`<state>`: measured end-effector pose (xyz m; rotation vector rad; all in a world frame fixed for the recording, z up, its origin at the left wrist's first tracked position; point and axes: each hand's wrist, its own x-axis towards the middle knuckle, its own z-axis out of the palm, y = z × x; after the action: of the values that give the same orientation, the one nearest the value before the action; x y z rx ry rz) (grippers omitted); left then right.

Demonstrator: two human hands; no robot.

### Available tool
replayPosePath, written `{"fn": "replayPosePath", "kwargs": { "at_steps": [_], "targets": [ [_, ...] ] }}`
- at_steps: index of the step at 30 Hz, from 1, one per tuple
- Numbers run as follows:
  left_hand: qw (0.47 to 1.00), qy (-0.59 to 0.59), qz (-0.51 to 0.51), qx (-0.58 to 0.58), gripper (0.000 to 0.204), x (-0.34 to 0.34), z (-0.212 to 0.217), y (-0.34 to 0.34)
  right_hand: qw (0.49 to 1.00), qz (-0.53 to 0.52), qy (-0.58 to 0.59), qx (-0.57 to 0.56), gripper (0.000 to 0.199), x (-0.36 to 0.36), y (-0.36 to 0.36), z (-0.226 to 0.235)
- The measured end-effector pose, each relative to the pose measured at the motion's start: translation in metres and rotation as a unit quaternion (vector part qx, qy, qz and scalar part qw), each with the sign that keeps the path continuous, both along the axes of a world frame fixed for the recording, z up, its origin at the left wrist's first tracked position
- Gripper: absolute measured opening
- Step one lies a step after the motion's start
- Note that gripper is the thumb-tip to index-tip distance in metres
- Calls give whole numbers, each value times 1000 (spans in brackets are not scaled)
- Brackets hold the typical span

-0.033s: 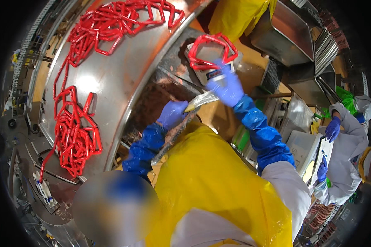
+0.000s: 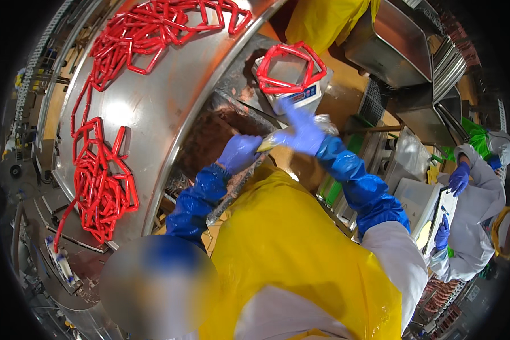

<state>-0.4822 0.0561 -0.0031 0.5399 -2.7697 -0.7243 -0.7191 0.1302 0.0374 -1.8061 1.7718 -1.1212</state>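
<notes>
In my left hand [image 2: 241,153], gloved in purple, is one end of a shiny clear plastic strip [image 2: 325,121] with a yellowish part; the fingers are closed round it. My right hand [image 2: 301,130], in a matching glove, is smeared by motion and crosses the strip, which shows again beyond it. One finger stretches toward the scale; its grip is unclear. On the white scale [image 2: 302,105] just beyond lies a looped string of red sausage links [image 2: 283,89]. More red links [image 2: 153,37] pile up on the steel table [image 2: 153,107] at left, with a second heap [image 2: 103,192] nearer me.
Steel tubs [image 2: 388,48] stand at the far right, near a yellow apron [image 2: 320,28]. Another person at right, with purple gloves [image 2: 459,177], holds a white board [image 2: 439,221]. A blurred round shape [image 2: 158,289] covers the lower left.
My right hand has moved left and slightly nearer, off the scale's front edge and over the strip. The left hand keeps its hold, shifted slightly.
</notes>
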Motion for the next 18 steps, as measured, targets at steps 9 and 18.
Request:
{"fn": "replayPosePath", "kwargs": {
  "at_steps": [9,18],
  "targets": [
    [996,73,27,-35,38,-164,-8,-96,789,-339,-451,244,31,-65,57,-70],
    [997,-7,76,7,23,-216,-34,-106,893,-136,-229,362,29,-130,9,-134]
  ]
}}
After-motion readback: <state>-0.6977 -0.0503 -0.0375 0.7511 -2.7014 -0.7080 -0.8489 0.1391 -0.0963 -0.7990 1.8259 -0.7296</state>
